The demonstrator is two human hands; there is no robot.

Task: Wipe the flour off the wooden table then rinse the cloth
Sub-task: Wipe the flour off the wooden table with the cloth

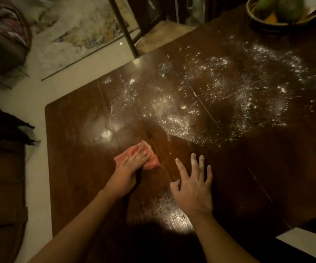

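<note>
A salmon-pink cloth (149, 160) is seen under the left fingers (141, 155). The table (73, 149) is dark reddish brown, speckled beyond the fingers with white flour (174, 118). The right fingertips (201, 158) are dusted pale. Green fruit (290, 6) is shown in a dark bowl (267, 23), and a black cat (5, 122) on a cream floor (36, 95).

A large pale painting (73, 29) lies on the light floor (34, 95). Far to its right sits a woven bowl (267, 25) of green fruit (288, 8); well below the painting, leftward, lies a black cat (3, 120).
</note>
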